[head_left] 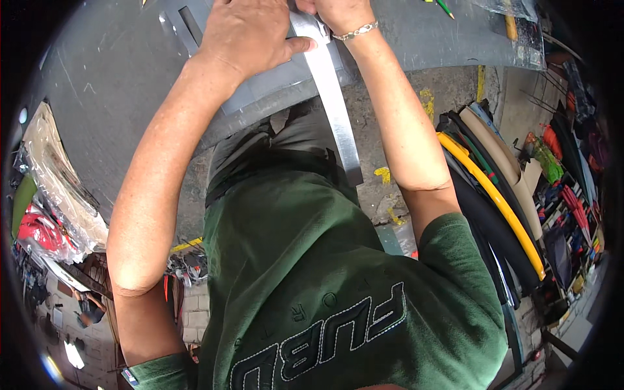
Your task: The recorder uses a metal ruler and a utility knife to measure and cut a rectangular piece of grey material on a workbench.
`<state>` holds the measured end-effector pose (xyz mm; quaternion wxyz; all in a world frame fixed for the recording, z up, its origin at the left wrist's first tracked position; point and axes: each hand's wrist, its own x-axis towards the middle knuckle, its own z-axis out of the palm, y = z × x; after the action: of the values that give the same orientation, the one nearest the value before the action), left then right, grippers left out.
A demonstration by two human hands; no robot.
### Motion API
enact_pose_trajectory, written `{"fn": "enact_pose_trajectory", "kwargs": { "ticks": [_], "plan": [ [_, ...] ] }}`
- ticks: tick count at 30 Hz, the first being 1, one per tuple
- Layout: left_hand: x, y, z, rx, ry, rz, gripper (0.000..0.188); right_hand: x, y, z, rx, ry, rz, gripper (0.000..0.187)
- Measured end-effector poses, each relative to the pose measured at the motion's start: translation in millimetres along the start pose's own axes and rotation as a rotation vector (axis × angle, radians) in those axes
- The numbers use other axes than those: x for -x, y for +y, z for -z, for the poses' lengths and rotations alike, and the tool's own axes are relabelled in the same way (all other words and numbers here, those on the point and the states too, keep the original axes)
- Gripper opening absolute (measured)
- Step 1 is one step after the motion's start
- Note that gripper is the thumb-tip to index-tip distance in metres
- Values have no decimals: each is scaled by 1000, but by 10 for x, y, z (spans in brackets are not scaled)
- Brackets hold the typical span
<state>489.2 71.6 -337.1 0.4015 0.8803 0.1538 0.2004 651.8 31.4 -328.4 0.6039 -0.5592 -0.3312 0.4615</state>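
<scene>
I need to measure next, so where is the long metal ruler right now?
In the head view, the metal ruler lies top centre on the grey metal sheet, pinned under the left hand, its end overhanging toward the person's green shirt.

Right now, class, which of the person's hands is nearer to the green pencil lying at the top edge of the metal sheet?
Right. The right hand sits at the top of the long steel ruler, closer to the green pencil. The left hand presses the sheet farther left.

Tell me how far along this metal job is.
Done: the ruler lies across the sheet, overhanging the table edge. In hand: the left hand presses flat beside it; the right hand is at its top end, its grip cut off by the frame. No mark or cut shows yet.
</scene>
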Motion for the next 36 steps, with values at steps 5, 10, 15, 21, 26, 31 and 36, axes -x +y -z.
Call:
{"fn": "enact_pose_trajectory", "kwargs": {
  "ticks": [5,10,15,21,26,31,36],
  "plan": [
    [18,-275,-206,-95,125,-37,104,-21,-45,-57,5,-12,-66,53],
    [-390,511,83,-739,-537,512,106,-16,-79,-24,14,76,-195,54],
    [-158,153,-22,-825,-362,256,75,-61,23,-31,-55,7,-52,54],
    [-229,452,47,-661,-270,331,108,-115,-159,-106,64,179,-345,54],
    [-58,20,-92,-794,-233,145,76,-128,54,-28,-45,34,-30,53],
    [-136,25,-80,-787,-198,98,76,-214,-89,-33,111,190,-5,49],
    [-120,-46,-35,-770,-292,198,71,-99,-1117,-208,210,221,70,43]
  ]
}}
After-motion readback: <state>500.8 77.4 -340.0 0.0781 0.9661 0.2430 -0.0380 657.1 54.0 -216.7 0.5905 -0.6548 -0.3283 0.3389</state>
